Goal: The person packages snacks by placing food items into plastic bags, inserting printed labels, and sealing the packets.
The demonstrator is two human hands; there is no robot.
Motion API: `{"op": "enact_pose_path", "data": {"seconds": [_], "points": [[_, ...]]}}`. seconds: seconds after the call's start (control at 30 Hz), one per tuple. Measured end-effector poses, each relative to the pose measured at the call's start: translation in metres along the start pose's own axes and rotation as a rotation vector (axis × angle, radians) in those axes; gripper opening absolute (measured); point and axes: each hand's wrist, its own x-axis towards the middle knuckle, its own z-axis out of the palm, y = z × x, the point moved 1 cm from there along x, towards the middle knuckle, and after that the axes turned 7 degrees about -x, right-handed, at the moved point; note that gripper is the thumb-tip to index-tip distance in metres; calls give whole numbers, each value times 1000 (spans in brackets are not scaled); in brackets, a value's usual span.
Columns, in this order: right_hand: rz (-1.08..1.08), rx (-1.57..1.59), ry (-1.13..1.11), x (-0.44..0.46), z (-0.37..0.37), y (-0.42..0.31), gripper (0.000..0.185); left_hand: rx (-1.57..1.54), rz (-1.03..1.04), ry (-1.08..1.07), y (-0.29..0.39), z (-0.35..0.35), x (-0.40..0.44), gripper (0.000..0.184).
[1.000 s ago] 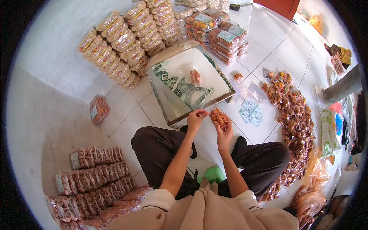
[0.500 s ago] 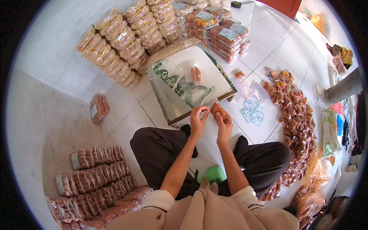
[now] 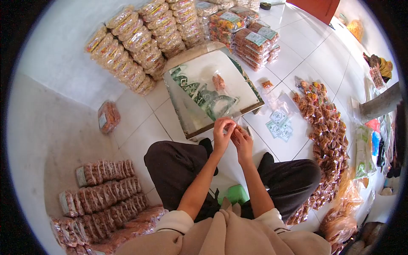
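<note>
My left hand (image 3: 223, 135) and right hand (image 3: 242, 142) pinch a small clear bag (image 3: 239, 121) by the near edge of the bench (image 3: 245, 92), its contents mostly hidden. I judge it light, slippery and crushable, best held by its plastic edge.

One worktop (image 3: 238, 76) is bearing one filled packet (image 3: 218, 82) at twelve; one pack (image 3: 109, 116) is sitting at nine, three pack rows (image 3: 100, 195) at eight o'clock.
</note>
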Motion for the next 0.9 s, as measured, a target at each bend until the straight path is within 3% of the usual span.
{"op": "enact_pose_path", "data": {"seconds": [0.13, 0.3, 0.4, 0.47, 0.5, 0.57, 0.67, 0.7, 0.73, 0.8, 0.83, 0.9], "points": [[-15, 68, -19, 31, 2, 25, 20, -8, 62, -65, 5, 0, -1, 10], [31, 283, 272, 43, 20, 39, 16, 87, 124, -53, -1, -8, 2, 10], [-40, 222, 227, 16, 30, 29, 20, 50, 54, 26, -3, -6, 8, 11], [-79, 176, 276, 4, 36, 33, 21, -176, -166, 14, -1, -4, 8, 12], [-117, 138, 320, 3, 36, 35, 22, -180, -167, 14, -6, -3, 7, 12], [-197, 74, 220, 19, 32, 41, 27, -36, 14, -6, -13, -5, 6, 11], [-224, -402, 26, 41, 28, 30, 37, -23, -29, -71, -1, -12, 6, 10], [-223, -400, 19, 60, 27, 34, 37, -17, -27, -67, -2, -13, 6, 10], [-538, -475, -65, 83, 25, 46, 44, -20, -8, -102, -2, -14, 6, 10], [-541, -129, -231, 91, 31, 50, 59, -41, -8, -169, 0, -17, 5, 11], [-541, -125, -232, 103, 23, 60, 59, -38, -7, -170, 0, -20, 5, 11], [-612, -522, -98, 121, 17, 66, 60, -54, 27, -289, -2, -25, 5, 7]]}}
